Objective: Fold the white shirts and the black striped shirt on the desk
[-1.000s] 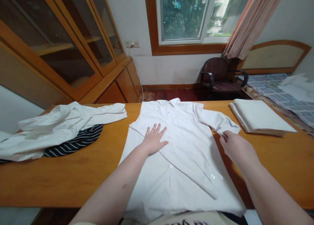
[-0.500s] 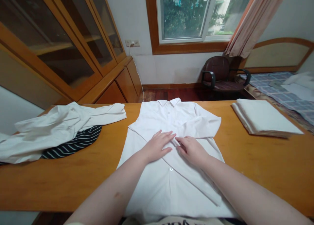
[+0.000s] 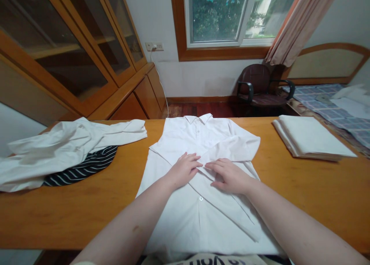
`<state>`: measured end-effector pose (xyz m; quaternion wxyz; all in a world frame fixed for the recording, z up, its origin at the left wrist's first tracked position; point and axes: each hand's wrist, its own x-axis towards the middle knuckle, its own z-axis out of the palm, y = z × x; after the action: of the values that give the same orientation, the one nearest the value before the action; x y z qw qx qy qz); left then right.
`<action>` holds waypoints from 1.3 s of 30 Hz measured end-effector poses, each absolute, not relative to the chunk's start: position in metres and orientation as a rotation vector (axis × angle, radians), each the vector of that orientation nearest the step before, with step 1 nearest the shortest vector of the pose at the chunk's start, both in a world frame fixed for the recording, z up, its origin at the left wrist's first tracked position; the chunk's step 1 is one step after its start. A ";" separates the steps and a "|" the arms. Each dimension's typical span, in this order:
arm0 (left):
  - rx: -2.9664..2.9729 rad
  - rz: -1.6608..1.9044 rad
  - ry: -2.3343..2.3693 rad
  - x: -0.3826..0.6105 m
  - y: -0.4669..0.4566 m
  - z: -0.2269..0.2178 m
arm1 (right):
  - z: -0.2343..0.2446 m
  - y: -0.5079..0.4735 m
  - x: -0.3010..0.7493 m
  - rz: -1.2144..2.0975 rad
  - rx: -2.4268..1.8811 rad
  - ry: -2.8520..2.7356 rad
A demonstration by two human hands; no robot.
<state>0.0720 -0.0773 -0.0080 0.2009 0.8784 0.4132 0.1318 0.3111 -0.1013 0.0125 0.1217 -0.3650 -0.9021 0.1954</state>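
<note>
A white button-up shirt [image 3: 199, 226] lies front up in front of me, its collar at the far edge of the table. Both sleeves are laid inward across the body, one slanting down to the lower right. My left hand [image 3: 185, 168] rests on the cloth at the middle of the shirt, fingers stretched out. Just to its right, my right hand [image 3: 228, 175] lies on the folded sleeve with fingers extended and the thumb apart. The fingertips of the two hands are close together over the crossed sleeves.
The shirt is on a wooden table [image 3: 306, 203]. To the left lie a rumpled white garment [image 3: 75, 141] and a black striped cloth [image 3: 83, 166]. A stack of folded white cloth [image 3: 312, 136] sits at the right. Beyond are an armchair [image 3: 256, 84] and a glass-door cabinet [image 3: 115, 84].
My right hand has loosened from a pinch on the sleeve and spread flatter on it. My left hand has shifted slightly left, its fingers drawn closer together.
</note>
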 end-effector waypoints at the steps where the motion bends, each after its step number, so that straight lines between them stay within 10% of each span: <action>1: 2.446 0.398 1.155 0.072 -0.077 -0.008 | 0.012 -0.100 0.314 0.544 -1.082 -2.630; 19: 1.924 0.558 1.830 0.058 -0.067 -0.009 | -0.020 -0.066 0.344 -0.023 -1.763 -2.258; 39: 2.420 0.918 1.060 0.055 -0.077 0.014 | -0.021 -0.066 0.348 0.022 -1.533 -2.224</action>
<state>0.0546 -0.0772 0.0137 0.1714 0.8524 0.3733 0.3234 0.3480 -0.0658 -0.0207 0.2184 -0.5539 -0.8034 0.0080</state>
